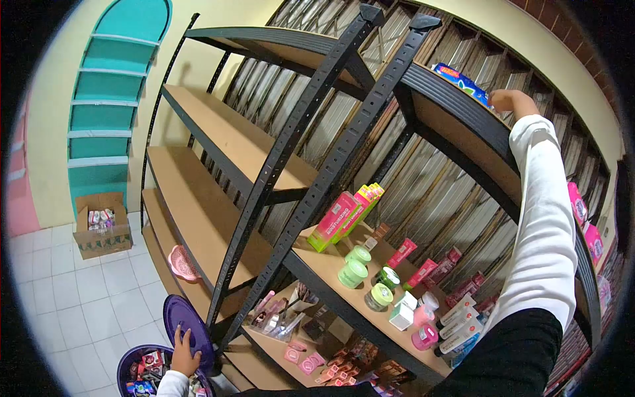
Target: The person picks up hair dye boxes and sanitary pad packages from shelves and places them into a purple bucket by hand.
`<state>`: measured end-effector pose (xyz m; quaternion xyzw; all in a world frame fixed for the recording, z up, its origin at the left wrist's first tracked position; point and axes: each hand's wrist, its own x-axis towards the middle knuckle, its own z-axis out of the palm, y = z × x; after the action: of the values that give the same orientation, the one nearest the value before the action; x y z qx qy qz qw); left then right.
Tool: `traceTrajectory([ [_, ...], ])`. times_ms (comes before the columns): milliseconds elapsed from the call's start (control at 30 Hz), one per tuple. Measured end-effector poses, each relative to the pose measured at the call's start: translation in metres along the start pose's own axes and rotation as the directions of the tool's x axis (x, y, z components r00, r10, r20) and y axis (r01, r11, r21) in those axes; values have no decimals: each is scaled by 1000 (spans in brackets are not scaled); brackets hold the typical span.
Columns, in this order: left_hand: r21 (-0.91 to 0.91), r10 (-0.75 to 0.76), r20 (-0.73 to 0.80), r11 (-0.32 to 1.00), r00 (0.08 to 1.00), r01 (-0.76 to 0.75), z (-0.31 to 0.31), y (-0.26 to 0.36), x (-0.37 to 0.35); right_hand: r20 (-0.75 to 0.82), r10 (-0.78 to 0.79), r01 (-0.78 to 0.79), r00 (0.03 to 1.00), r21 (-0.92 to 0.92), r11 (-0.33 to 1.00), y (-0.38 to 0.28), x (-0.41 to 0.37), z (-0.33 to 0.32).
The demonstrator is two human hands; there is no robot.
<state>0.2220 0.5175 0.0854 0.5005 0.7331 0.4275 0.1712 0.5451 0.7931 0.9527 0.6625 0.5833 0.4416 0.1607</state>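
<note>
High on the right-hand rack, my right hand [512, 101] is closed at the near end of a blue pack [463, 82] lying on the top shelf; the fingertips are partly hidden behind the shelf edge. Low on the left, my left hand [185, 351] grips a round purple lid [178, 314], its fingers over the lid's face. The lid is tilted up beside a purple tub [126, 369], which holds many small colourful packets [149, 364].
Green jars [353, 273], pink tubes [401, 253] and a pink moisturizing box [333, 221] stand on the middle shelf [317, 255]. Pink compacts [311, 362] lie below. A black upright [331, 165] divides the racks. A pink basket [182, 263] and a cardboard box [102, 241] are at left.
</note>
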Motion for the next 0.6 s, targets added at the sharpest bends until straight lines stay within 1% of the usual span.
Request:
traceTrajectory([
  [100, 13, -7, -2, 1000, 1000, 7, -4, -4, -1, -69, -23, 29, 997, 90, 996, 5, 0, 5],
  [133, 6, -17, -1, 1000, 1000, 17, -6, -4, -2, -61, -8, 14, 998, 97, 995, 6, 1, 5],
  [233, -4, -51, -2, 999, 999, 51, -15, -3, -3, -39, 34, -29, 999, 112, 993, 27, 39, 19],
  [333, 1, -84, -16, 996, 996, 84, -19, -2, -5, -13, 85, -83, 996, 113, 990, 29, 52, 20],
  [400, -7, -109, 5, 994, 994, 109, -23, 0, -7, 1, 138, -137, 990, 104, 985, 15, 26, 9],
  [467, -10, -122, 13, 992, 992, 122, -22, 0, -7, -35, 173, -169, 984, 91, 981, -12, -22, -3],
  [500, -8, -123, 11, 992, 992, 123, -22, -2, -8, -53, 189, -184, 981, 86, 979, -20, -34, -7],
  [600, 11, -105, -12, 994, 994, 105, -19, -7, -8, -22, 17, -18, 1000, -29, 999, 0, -1, 3],
])
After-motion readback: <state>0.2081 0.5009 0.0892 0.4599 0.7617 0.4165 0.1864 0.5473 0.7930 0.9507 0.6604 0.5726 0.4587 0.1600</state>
